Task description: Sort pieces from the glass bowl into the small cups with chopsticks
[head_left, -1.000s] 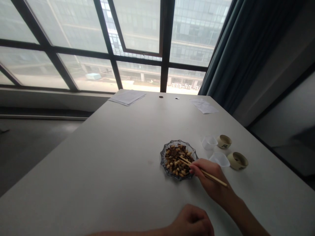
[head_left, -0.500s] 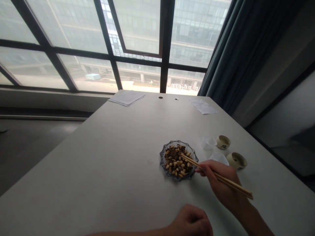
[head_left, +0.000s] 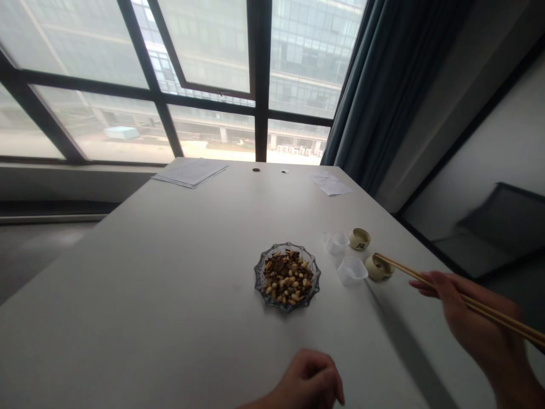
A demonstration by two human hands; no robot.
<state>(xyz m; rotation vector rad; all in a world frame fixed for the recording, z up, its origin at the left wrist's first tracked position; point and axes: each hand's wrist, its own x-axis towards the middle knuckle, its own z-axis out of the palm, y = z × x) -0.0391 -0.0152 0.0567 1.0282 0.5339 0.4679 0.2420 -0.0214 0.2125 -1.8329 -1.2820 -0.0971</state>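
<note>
1. White table (head_left: 170,284); stack of papers (head_left: 191,172) at far left corner, loose paper (head_left: 332,184) near far right corner.
2. Glass bowl (head_left: 288,307) of mixed nuts and seeds, between the left and right edges; well apart from the right fingers.
3. Right hand (head_left: 472,312) by the right edge, fingers closed around chopsticks.
4. Left hand (head_left: 313,378) near the near edge, loosely curled, fingers partly folded; cannot tell if the palm holds anything.
5. Chopsticks (head_left: 400,267) slant from the right fingers; tips close together at the nearer cup's mouth. Cannot tell if they pinch anything.
6. Two clear containers (head_left: 352,275), just left of the cups.
7. Nearer cup (head_left: 380,274), near right edge, just beyond the fingertips, not touching them; farther cup (head_left: 360,243) behind.
</note>
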